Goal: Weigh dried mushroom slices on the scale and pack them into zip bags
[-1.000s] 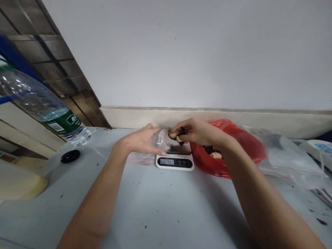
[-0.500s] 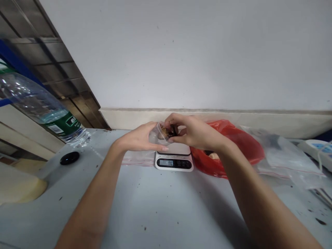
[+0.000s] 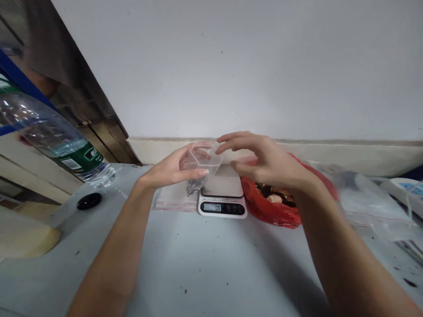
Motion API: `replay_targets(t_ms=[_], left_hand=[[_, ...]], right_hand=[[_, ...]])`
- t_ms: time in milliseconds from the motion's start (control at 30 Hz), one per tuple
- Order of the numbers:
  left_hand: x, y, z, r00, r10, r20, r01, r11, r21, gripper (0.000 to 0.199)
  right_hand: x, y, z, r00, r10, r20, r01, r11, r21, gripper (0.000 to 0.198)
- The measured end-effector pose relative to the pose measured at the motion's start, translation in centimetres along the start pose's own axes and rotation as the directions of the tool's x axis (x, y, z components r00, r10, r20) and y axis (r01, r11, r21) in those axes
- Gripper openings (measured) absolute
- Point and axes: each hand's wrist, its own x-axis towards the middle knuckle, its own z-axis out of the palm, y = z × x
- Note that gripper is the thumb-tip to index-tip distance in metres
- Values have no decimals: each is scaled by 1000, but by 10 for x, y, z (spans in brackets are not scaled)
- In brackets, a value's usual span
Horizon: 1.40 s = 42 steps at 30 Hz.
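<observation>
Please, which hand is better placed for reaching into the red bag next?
Probably the right hand: it looks empty and is nearer the red bag, while the left hand holds the small clear bag.

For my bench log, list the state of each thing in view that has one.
Left hand: gripping the small clear bag.
Right hand: open, holding nothing, near that bag's mouth; contact unclear.
Small clear bag: mouth open, something dark low inside.
Scale: on, reading zero.
Red bag: open, mushroom-like pieces inside.
Bottle: partly filled.
</observation>
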Motion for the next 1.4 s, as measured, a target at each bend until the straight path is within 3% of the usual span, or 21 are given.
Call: replay_targets(t_ms=[100,200,400,533,733,933,1033,1200,1400], left_hand=[[-2,8,-1,999,25,-36,-29,993,-114,64],[-2,17,2,997,-21,-72,11,989,-145,61],[2,30,9,971,-67,-229,54,997,-62,41],[2,36,10,937,-25,-348,24,1000,-7,27],[1,40,12,944,119,-308,-77,986,145,16],[7,46,26,913,255,-319,-121,915,384,15],[10,48,35,895,324,-306,-161,875,456,14],[12,46,41,860,386,-334,-229,876,423,15],[11,46,41,881,335,-333,-207,908,364,14]], right_hand=[[-1,-2,-4,996,-83,-21,83,997,2,7],[-1,-5,-4,989,-102,-111,109,992,62,22],[-1,-11,-10,986,35,-162,-32,999,24,39],[-4,-16,-20,983,161,-88,-162,987,3,37],[-8,-20,-26,979,200,-26,-197,976,89,37],[-9,-19,-22,986,166,-25,-166,986,-11,24],[-7,-20,-18,988,157,5,-157,988,-8,29],[-4,-23,-11,995,96,15,-96,994,52,34],[-6,-25,-6,990,133,40,-132,991,-20,17]])
